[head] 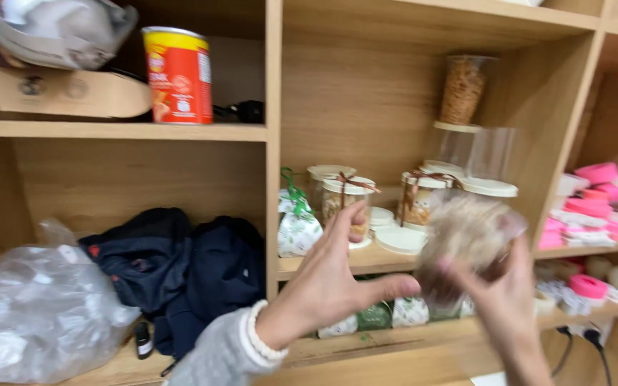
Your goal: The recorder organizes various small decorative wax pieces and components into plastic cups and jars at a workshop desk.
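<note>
In front of the wooden shelf (395, 259), the right hand (509, 300) grasped a blurred clear jar (466, 239) of pale filling. Just left of it, the left hand (330, 286) hung open and empty, apparently mid-handling; steadying the jar seemed to call for its support.

Jars (345, 196) on the shelf (323, 263), can (178, 75) upper left, clothes (180, 275) below it.

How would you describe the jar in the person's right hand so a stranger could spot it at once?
Start at the wooden shelf unit and find its middle compartment of lidded jars. In front of it, the right hand holds a clear jar, motion-blurred, with pale brownish filling. Unlike the shelved jars, it is lifted and tilted.
</note>
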